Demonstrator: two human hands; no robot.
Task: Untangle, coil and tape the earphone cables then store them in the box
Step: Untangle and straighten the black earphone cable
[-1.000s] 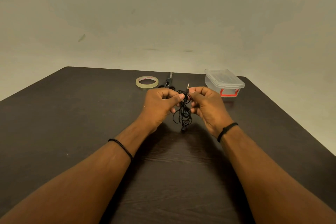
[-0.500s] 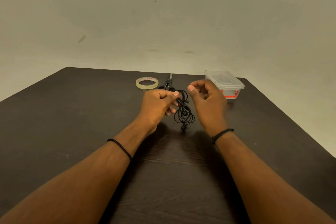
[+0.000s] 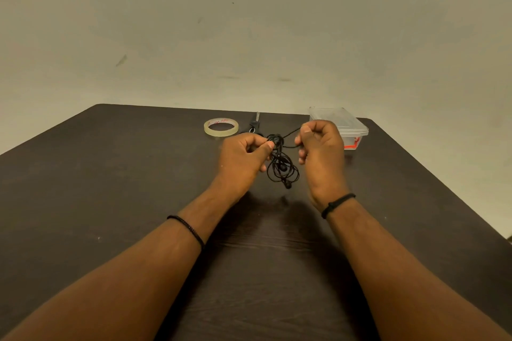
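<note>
A tangled bundle of black earphone cable point(image 3: 282, 167) hangs in the air above the dark table point(image 3: 110, 174), its earbuds dangling at the bottom. My left hand point(image 3: 243, 158) pinches the top of the bundle between thumb and fingers. My right hand point(image 3: 321, 152) pinches a strand that runs taut from the bundle up to the right. A clear plastic box point(image 3: 350, 126) with its lid on and a red mark on its side stands at the back right, partly hidden behind my right hand.
A roll of clear tape point(image 3: 220, 127) lies flat at the back of the table. Scissors point(image 3: 255, 126) with dark handles lie just right of it, partly hidden by my left hand. A plain wall rises behind the table.
My right hand let go of the bundle, moved up and to the right, and now pulls one strand out from it. My left hand has kept its hold in the same place.
</note>
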